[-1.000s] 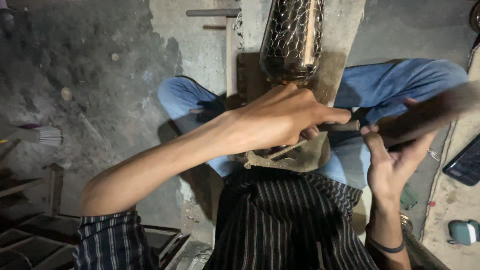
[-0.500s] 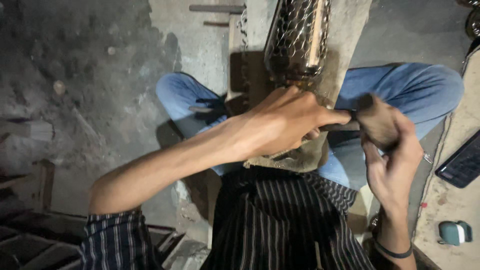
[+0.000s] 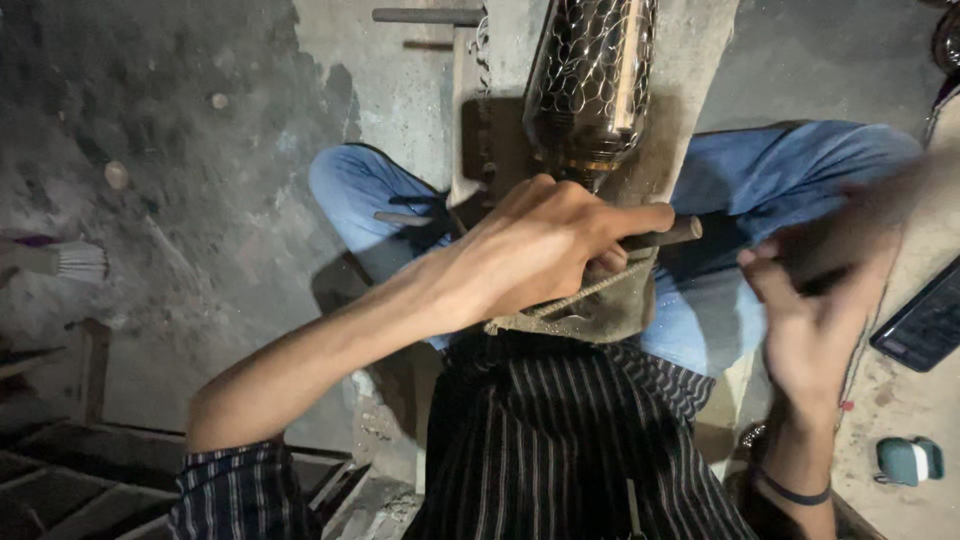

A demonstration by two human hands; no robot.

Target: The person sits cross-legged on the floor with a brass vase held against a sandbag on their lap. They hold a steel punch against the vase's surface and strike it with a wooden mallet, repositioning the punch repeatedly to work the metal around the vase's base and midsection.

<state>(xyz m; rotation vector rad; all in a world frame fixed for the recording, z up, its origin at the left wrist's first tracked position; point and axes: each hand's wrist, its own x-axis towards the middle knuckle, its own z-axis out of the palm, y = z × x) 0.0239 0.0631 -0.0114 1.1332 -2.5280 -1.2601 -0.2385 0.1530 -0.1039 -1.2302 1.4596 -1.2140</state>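
Half a second ago my right hand (image 3: 815,300) had the mallet down at the rod (image 3: 665,236); now it's swung back, blurred, grip unclear, while my left hand (image 3: 540,250) stays clenched on the rod below the patterned metal vase (image 3: 592,85).

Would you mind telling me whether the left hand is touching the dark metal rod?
Touching. The head view shows the left hand closed around the dark metal rod, whose end sticks out past the fingers with no gap.
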